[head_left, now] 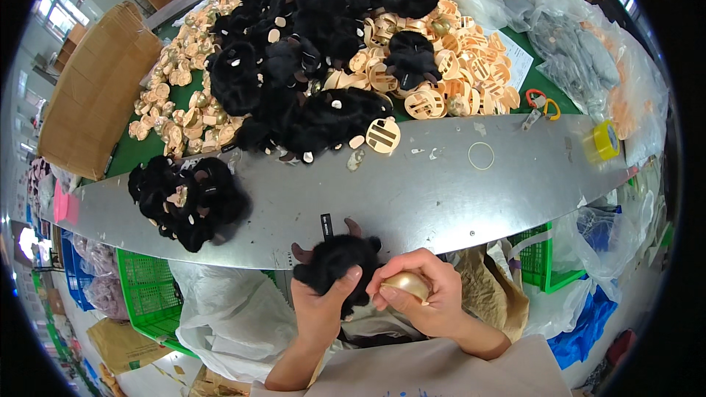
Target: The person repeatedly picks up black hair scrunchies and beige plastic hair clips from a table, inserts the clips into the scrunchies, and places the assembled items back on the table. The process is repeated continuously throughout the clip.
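Observation:
My left hand (318, 309) is closed around a black furry plush piece (337, 259) with brown horns and a small black label, at the front edge of the metal table (412, 198). Close beside it, my right hand (440, 294) grips a shiny gold rounded piece (407, 285); its fingertips are near the plush, and I cannot tell if they touch it. A cluster of similar black plush pieces (193, 206) lies on the left of the table. Farther back is a large heap of black plush (323, 18). A slotted peach disc (383, 135) rests by its near edge.
Peach plastic parts (474, 66) spread behind the table, with gold-and-peach pieces (176, 66) farther left. Scissors (543, 105) and a yellow tape roll (605, 140) lie on the right. A cardboard sheet (92, 95) stands left; green baskets (151, 287) sit below the edge.

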A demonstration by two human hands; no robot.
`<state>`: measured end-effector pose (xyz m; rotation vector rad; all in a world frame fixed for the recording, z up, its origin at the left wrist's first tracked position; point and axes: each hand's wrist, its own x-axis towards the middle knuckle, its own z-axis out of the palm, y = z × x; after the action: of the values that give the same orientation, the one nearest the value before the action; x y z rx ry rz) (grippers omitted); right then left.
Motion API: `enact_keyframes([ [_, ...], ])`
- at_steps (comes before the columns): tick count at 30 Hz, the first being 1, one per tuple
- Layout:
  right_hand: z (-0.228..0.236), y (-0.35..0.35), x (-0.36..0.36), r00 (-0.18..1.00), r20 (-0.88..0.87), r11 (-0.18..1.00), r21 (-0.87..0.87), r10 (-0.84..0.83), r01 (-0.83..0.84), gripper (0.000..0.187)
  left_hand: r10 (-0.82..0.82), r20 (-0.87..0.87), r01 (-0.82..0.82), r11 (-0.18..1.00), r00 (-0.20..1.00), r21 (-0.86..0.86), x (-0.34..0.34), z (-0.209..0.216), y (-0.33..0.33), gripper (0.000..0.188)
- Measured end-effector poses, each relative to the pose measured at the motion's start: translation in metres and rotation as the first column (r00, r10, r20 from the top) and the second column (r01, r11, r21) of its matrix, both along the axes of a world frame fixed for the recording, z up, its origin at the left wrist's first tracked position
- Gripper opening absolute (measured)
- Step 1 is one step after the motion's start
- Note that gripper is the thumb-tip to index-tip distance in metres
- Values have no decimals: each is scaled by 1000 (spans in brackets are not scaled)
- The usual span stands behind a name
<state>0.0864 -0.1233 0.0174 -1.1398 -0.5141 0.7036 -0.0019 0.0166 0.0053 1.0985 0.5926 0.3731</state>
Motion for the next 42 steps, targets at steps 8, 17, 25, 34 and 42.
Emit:
enact_keyframes([
  [8,4,6,-4,997,-42,998,11,-63,63,23,53,56,-38,970,997,-238,-1,9,-7,31],
  [17,4,4,2,997,82,995,-95,2,6,25,-10,111,49,934,994,-354,-8,15,-9,36],
  [25,0,2,2,996,88,995,-95,-22,31,25,-11,14,15,928,1000,-373,-11,14,-9,37],
  [34,-4,4,6,972,203,987,-88,-115,135,26,9,12,-4,937,1000,-348,-14,12,-12,38],
  [42,0,5,7,971,193,981,-104,-139,161,31,-81,-37,77,992,996,-102,-13,23,-11,43],
])
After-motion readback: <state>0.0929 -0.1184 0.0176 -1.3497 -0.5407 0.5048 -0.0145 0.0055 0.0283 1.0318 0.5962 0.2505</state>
